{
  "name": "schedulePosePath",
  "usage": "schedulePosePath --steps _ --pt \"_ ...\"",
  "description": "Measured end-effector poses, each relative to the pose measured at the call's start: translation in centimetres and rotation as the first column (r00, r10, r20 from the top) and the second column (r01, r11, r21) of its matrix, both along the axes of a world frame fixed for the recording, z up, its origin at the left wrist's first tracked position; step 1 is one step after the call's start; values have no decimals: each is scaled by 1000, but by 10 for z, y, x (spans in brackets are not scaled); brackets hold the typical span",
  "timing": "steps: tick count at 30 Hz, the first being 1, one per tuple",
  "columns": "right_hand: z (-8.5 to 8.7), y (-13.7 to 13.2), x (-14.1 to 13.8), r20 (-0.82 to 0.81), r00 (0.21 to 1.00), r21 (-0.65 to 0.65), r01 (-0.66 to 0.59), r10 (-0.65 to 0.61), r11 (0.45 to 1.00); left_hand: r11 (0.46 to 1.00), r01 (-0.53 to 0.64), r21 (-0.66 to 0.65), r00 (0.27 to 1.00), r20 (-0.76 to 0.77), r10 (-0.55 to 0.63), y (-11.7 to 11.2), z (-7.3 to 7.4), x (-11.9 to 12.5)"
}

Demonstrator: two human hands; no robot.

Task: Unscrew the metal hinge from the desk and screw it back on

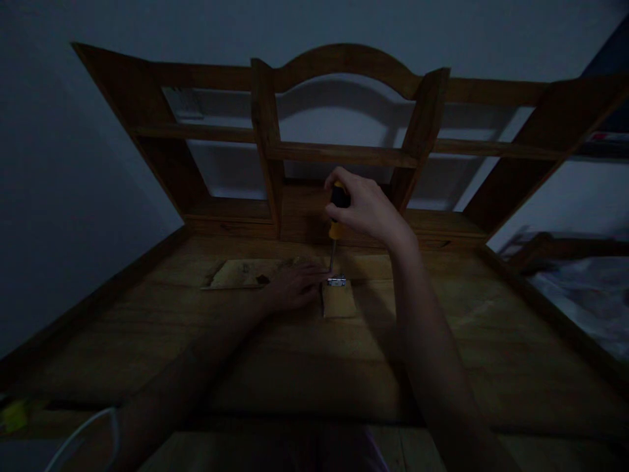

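My right hand (pixel 366 208) is closed around the black and yellow handle of a screwdriver (pixel 336 226) held upright, its tip down on a small metal hinge (pixel 337 282). The hinge sits at the top edge of a small light wooden piece (pixel 339 301) lying on the wooden desk (pixel 295 354). My left hand (pixel 295 287) rests flat on the desk just left of the hinge, fingers stretched toward it and steadying it. A flat wooden board (pixel 246 273) lies behind my left hand.
A wooden hutch with shelves and an arched top (pixel 344 65) stands at the back of the desk against a pale wall. A white cable (pixel 83 429) and a yellow object (pixel 14 414) lie at the near left. Bedding (pixel 584 295) shows at the right. The room is dim.
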State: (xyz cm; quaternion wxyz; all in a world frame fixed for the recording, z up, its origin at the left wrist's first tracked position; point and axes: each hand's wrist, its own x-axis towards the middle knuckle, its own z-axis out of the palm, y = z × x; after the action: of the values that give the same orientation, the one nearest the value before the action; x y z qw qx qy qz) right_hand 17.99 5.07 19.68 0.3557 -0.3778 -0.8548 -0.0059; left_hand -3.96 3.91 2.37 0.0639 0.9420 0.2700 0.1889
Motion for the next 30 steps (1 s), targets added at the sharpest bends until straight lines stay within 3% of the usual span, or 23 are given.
schedulePosePath --steps 5,12,19,22,25,28,30 --pt "4 -3 5 -65 998 55 20 -17 998 1000 20 2 997 73 -20 0 -1 2" --pt "14 -7 21 -172 978 153 148 -121 977 1000 7 17 991 130 -9 0 -4 3" --pt "21 -9 48 -265 949 181 222 -170 958 988 -126 -85 921 361 148 11 -6 4" --pt "23 -10 55 -300 937 183 241 -179 953 985 -57 -164 917 381 117 20 -2 13" --pt "24 -11 59 -325 929 192 249 -178 949 965 81 -248 936 351 11 29 0 23" --pt "24 -12 60 -331 928 187 241 -170 952 929 197 -312 930 360 -77 35 -4 28" --pt "23 -12 59 -330 932 178 218 -151 959 927 196 -321 918 392 -59 36 -9 27"
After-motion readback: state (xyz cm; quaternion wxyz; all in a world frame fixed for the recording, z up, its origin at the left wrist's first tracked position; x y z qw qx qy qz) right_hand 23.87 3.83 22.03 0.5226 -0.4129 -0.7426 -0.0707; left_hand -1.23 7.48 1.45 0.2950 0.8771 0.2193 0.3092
